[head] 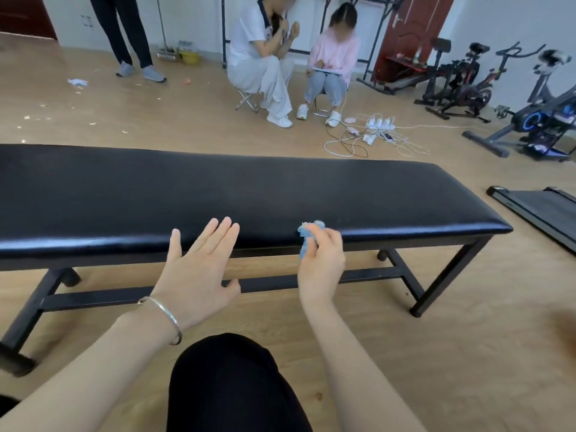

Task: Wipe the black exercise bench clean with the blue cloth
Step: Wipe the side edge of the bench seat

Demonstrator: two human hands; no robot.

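The fingers (328,241) of the right hand (322,263) curl round the blue cloth (307,235), bunching it into a wad against the near edge of the black exercise bench (280,194), at about 5 o'clock from the pad's middle. Just beside it, toward 9 o'clock, the left hand (199,275) is flat with its fingers straight and slightly spread. Their tips lie over the same near edge, though whether they press on it cannot be told. A silver bracelet (165,316) rings that wrist. From the hands the glossy pad runs out of frame toward 9 o'clock, and toward 3 o'clock to a rounded end, with open pad up to the far edge at 12. A black-clad knee (230,385) sits at 6 o'clock. The bench's black steel legs stand on a light wood floor (467,353). A treadmill deck (542,210) lies at 3 o'clock, exercise bikes (461,85) at 2, a tangle of chargers and cables (374,132) at 1, and two seated people (265,57) at 12.
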